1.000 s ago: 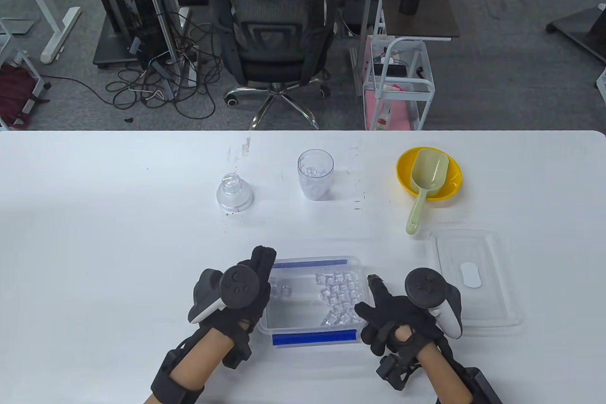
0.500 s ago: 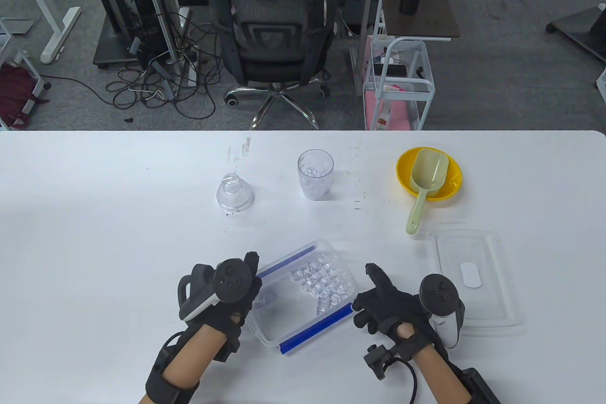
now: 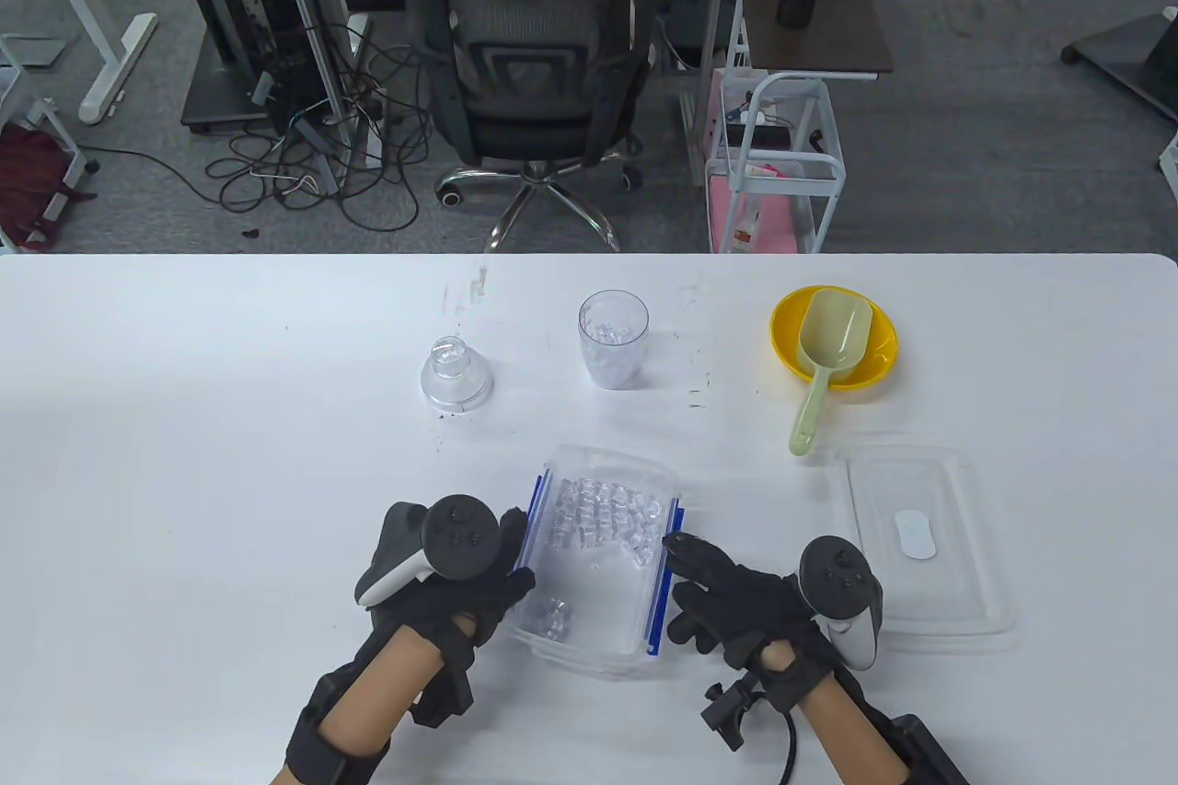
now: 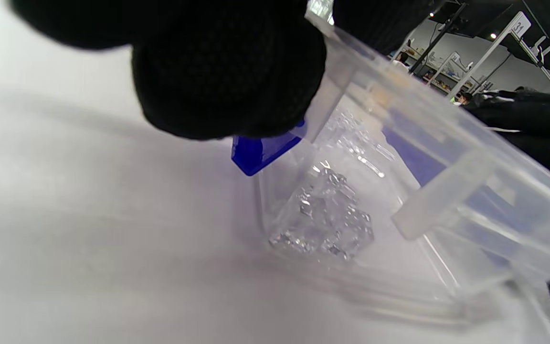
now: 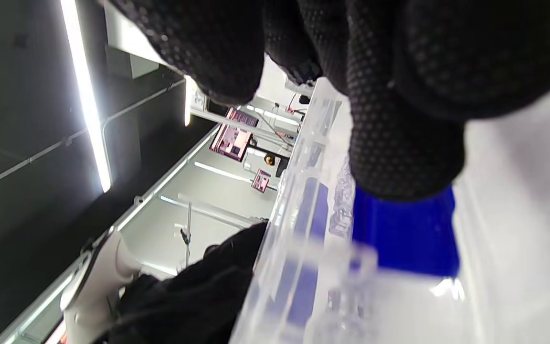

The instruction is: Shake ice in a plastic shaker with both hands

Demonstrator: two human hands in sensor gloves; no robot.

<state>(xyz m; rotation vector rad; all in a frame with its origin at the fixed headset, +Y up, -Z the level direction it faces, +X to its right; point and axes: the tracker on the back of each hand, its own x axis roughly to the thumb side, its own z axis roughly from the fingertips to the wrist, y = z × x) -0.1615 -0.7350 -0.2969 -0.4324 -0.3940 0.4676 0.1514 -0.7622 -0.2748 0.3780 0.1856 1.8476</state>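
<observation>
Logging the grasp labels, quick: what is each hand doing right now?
Left hand: grips the ice container at its left side.
Right hand: grips the container's right side.

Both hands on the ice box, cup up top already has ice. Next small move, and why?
Probably let go of the ice box and reach the left hand for the dome lid: the cup already holds ice but stands uncapped, with the right hand free to steady it.
</observation>
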